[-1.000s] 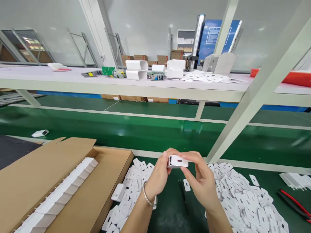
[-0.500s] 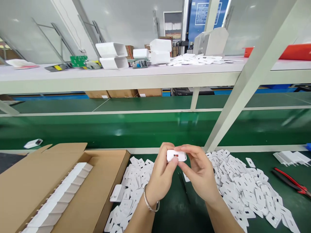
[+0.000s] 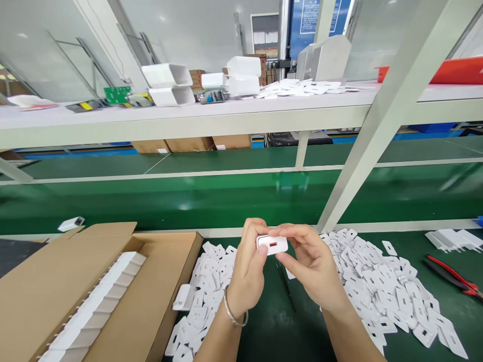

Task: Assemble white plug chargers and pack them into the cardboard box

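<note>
A small white housing (image 3: 277, 247) with a red slot in its end face is held up at the centre of the head view. My left hand (image 3: 247, 266) is closed around its left side, the thumb on the face. With thumb and index finger, my right hand (image 3: 311, 261) grips its right end. Below the hands, a thin dark tool (image 3: 286, 286) lies on the green table. Many flat white plates lie in a left pile (image 3: 213, 271) and a right pile (image 3: 381, 286).
An open cardboard box (image 3: 166, 281) at the left holds a row of white housings (image 3: 98, 306). Red-handled pliers (image 3: 453, 276) and white parts (image 3: 453, 239) lie at the right. Another white housing (image 3: 71, 224) moves on or rests upon the green belt (image 3: 226, 201). A slanted post (image 3: 362, 136) rises behind the hands.
The held housing has tilted slightly, and my left thumb has slid left off the red slot, which shows more fully. The housing on the belt has shifted right.
</note>
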